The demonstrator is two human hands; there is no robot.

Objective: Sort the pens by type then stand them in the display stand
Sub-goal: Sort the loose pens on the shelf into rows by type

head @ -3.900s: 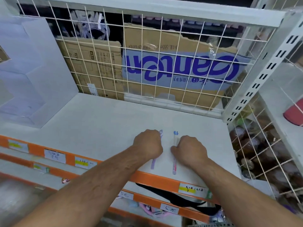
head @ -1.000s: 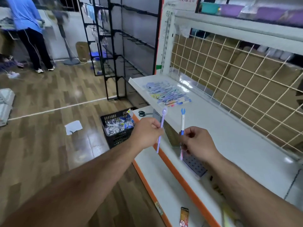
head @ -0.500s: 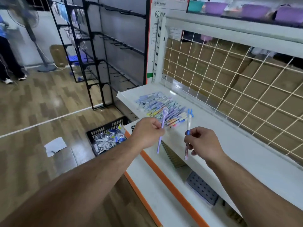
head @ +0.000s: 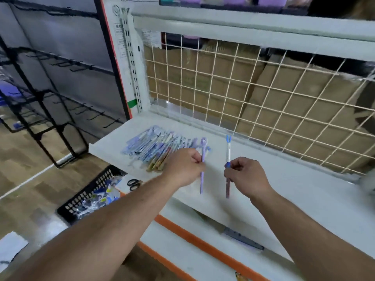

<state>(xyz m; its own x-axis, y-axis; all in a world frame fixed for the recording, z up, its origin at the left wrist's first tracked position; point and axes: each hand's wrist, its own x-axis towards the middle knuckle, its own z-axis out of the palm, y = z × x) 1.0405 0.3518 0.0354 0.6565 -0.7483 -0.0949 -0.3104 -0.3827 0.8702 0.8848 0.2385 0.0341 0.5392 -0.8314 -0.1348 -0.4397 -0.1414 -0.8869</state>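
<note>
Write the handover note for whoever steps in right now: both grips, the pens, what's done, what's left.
The left grip pinches the purple pen, upright, above the shelf.
The right grip pinches the blue-topped pen, upright, beside it, not touching.
Pens: the mixed pile lies on the shelf's left end, beside the left grip.
Done: two different-looking pens are in hand.
Left: sort the pile by type; no display stand is in view, so find it, then stand the pens in it.
</note>
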